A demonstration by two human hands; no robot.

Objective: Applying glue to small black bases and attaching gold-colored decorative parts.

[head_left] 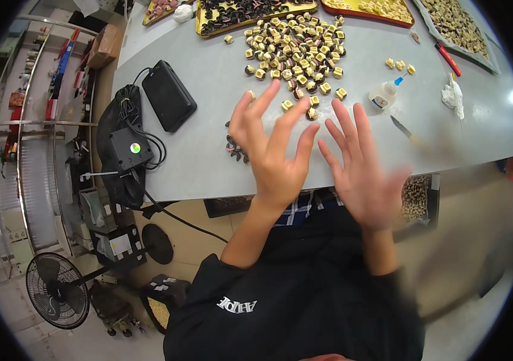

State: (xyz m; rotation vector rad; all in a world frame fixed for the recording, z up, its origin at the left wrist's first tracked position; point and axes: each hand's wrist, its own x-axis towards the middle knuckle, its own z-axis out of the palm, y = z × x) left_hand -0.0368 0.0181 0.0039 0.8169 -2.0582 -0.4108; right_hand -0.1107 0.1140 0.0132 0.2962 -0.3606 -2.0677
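Note:
My left hand [273,161] is raised above the near edge of the grey table, fingers spread and holding nothing. Beside it, my right hand [362,183] is also open, its fingers stretched out and the thumb blurred. Just beyond the fingertips lies a heap of small cream-and-black pieces [295,51]. A few loose black pieces [236,150] rest left of my left hand, partly hidden by it. A squeeze bottle [383,96] with a blue needle tip stands past my right hand. Nearer to that hand lies a small knife [402,127].
Along the far edge stand a yellow tray [256,24] of dark pieces, a red tray [365,16] of yellow pieces and a large tray [490,65]. A red pen [448,59] and crumpled tissue [452,99] lie right. A black power bank [169,96] and cables lie left.

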